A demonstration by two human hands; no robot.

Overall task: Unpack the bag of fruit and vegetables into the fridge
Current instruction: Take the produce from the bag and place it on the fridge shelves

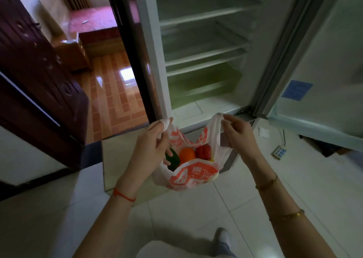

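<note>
We see one bag (188, 176), white plastic with orange print, held up in front of the open fridge (202, 47). Inside the bag we count three pieces of produce: one green (173, 160) at the left, one orange (187, 155) in the middle and one red (203, 152) at the right. A scrap of yellow shows by the red one, too small for us to tell what it is.

The fridge has three shelves in view and a greenish drawer (198, 84) under them. Its door (322, 61) stands open at the right, with one blue label (297, 90) on its inside.

We see two hands, spread apart, each on one handle, so the mouth of the bag gapes between them. The left hand (152, 149) has its fingers curled round the left handle, the plastic wrapped about a raised finger; its lower fingers lie against the green piece. The right hand (238, 132) pinches the right handle between thumb and fingertips, the other fingers loosely bent.

The left wrist wears one red string (123, 194); the right forearm wears two gold bangles (267, 184). On the floor lie one power strip (279, 151) and one foot (223, 238).
</note>
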